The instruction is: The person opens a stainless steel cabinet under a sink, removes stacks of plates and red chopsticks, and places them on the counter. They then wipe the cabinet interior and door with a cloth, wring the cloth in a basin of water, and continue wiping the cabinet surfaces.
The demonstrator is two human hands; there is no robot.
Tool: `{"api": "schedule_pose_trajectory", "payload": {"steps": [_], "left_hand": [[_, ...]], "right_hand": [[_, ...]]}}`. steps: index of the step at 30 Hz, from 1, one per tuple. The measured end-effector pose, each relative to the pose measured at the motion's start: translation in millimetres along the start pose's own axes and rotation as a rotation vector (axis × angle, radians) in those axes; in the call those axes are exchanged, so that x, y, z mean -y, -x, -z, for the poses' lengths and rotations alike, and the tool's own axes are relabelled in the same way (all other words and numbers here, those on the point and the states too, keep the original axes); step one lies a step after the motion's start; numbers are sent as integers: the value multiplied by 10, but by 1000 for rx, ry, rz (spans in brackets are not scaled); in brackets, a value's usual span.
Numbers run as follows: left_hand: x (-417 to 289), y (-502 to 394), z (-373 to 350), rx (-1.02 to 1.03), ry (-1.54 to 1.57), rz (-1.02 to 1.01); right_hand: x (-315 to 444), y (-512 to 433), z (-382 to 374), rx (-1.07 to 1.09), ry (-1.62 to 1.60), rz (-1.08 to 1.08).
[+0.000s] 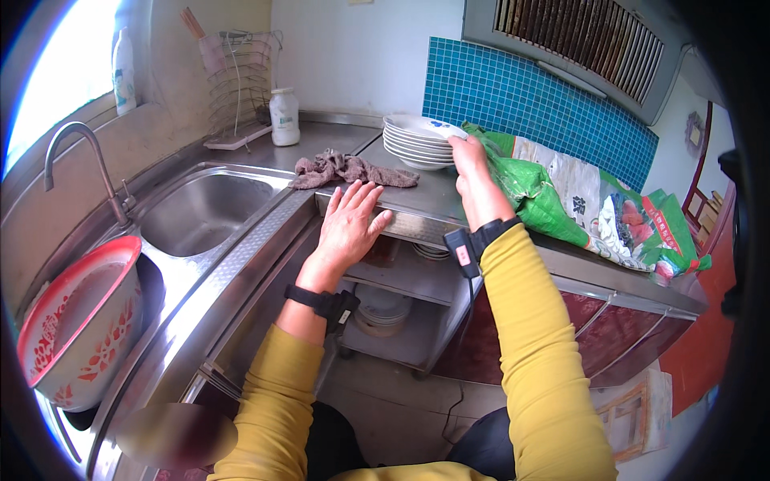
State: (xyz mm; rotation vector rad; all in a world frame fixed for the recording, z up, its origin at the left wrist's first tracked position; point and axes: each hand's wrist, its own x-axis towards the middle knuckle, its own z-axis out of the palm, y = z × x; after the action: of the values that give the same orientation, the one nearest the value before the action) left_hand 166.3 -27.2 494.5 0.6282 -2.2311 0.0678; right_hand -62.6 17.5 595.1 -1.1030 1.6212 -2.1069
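A stack of white plates (415, 144) stands on the steel counter (421, 195), towards its back. My right hand (472, 168) is at the right side of the stack, its fingertips at the plate rims; whether it grips any plate cannot be told. A crumpled brown cloth (343, 168) lies on the counter left of the plates. Just in front of the cloth, my left hand (354, 222) is spread palm down over the counter's front edge and holds nothing. Beside my right hand lies a large green and white woven sack (541, 186).
At left are a steel sink (207, 207) with a tap (99, 150) and a tilted red-rimmed enamel basin (90, 324). A white jar (284, 117) and a wire rack (237, 78) stand behind. Below, an open cabinet holds more plates (384, 306). A range hood (571, 48) hangs above.
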Motion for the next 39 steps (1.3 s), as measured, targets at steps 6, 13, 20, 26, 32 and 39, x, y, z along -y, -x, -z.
{"api": "schedule_pose_trajectory", "payload": {"steps": [6, 13, 20, 26, 32, 39], "left_hand": [[-39, 50, -160, -308, 5, -41], [-35, 45, -136, -319, 26, -17], [-39, 42, -146, -307, 86, 34], [-26, 21, -174, -335, 70, 15], [-35, 13, -175, -266, 49, 54], [-42, -6, -166, -262, 2, 50]], "right_hand": [[-137, -21, 174, 207, -165, -108], [-297, -595, 7, 131, -83, -364], [-285, -629, -39, 94, 11, -365], [-206, -336, 69, 66, -61, -280], [4, 106, 289, 144, -145, -236], [174, 288, 542, 121, -168, -367]]}}
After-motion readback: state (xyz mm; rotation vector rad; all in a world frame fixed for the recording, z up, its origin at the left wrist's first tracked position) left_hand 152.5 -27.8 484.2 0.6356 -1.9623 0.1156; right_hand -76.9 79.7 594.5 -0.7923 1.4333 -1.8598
